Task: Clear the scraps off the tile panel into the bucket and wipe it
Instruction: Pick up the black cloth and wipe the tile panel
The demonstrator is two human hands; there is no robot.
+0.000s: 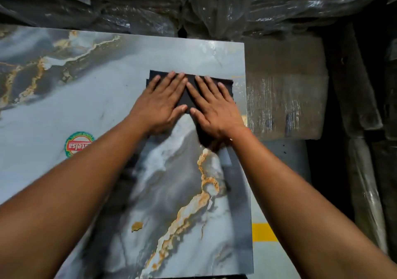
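1. Now pressing flat: left hand (160, 102) and right hand (212, 107), fingers straight, side by side on dark cloth (190, 85).
2. Cloth near tile panel's (86, 98) far right corner; unwiped marble stretching leftward and nearward.
3. No bucket in view.

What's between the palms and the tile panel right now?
A dark cloth, in the head view. The left hand and right hand both press flat on it with fingers straight, and it lies on the tile panel near the far right corner.
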